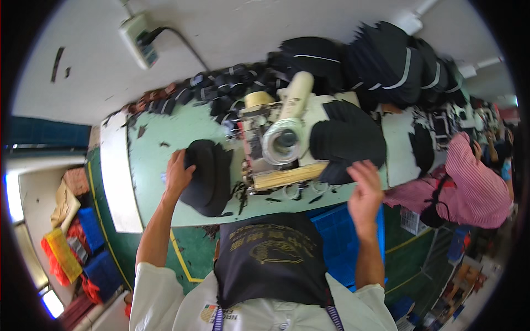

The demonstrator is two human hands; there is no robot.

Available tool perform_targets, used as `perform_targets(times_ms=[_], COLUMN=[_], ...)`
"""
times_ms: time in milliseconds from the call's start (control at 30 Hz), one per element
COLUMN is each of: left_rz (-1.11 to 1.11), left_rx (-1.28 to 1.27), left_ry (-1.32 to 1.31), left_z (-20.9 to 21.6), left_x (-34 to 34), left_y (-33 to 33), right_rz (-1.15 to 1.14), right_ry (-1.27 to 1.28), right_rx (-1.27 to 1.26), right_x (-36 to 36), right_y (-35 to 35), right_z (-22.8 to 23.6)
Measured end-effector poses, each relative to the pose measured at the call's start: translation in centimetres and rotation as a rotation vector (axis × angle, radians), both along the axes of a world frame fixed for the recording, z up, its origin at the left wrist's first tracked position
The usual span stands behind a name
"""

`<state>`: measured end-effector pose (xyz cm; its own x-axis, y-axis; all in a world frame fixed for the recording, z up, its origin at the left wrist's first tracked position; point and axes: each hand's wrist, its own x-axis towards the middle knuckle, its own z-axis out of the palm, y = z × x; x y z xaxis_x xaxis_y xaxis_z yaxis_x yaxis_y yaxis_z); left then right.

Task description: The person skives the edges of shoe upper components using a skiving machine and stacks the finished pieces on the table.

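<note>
At the left end of the table, a stack of flat black curved pieces (208, 179) lies beside a machine. My left hand (179, 174) is closed on the stack's left edge, thumb and fingers either side of a dark corner. Another fanned stack of black pieces (350, 138) sits to the right of the machine. Over its near edge is my right hand (365, 190), slightly blurred, with fingers apart and nothing seen in them. Between the stacks stands the machine with a cream arm and round head (283, 140); a yellowish bar (290, 175) runs along its front.
Heaps of black pieces with pale edges (386, 66) line the wall behind the pale green table (160, 132). Dark scraps (240, 196) lie at its front. Below the edge, right of my apron, is a blue crate (345, 237). A person in pink stripes (469, 185) sits at right.
</note>
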<state>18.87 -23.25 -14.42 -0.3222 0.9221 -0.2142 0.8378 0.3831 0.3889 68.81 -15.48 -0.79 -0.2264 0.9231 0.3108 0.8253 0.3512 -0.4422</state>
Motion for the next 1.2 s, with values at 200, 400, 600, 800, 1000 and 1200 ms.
perform_targets(times_ms=[200, 400, 600, 800, 1000, 1200], left_rz=[-0.011, -0.453, -0.579, -0.547, -0.607, -0.308], left_rx=[0.124, -0.25, -0.271, -0.297, 0.0, 0.15], left_ry=[0.099, -0.459, -0.489, -0.245, -0.001, -0.357], left_z=[3.5, 12.5, 11.4, 12.4, 10.8, 9.8], left_x=[3.0, 7.8, 12.3, 13.1, 16.0, 19.6], left_y=[-1.4, 2.4, 6.0, 8.4, 8.7, 4.5], right_rz=[0.312, 0.503, 0.199, -0.008, -0.014, -0.002], right_ry=[0.471, 0.629, 1.066, 1.244, 1.277, 0.963], right_rx=[-0.272, -0.686, -1.274, -1.424, -1.1, -0.905], right_x=[-8.6, -13.4, -13.5, -14.5, -14.5, -10.3], right_y=[-5.7, -7.5, -6.7, -5.0, -4.4, -3.0], right_z=[-3.7, -5.6, -7.0, -6.5, -7.4, -5.5])
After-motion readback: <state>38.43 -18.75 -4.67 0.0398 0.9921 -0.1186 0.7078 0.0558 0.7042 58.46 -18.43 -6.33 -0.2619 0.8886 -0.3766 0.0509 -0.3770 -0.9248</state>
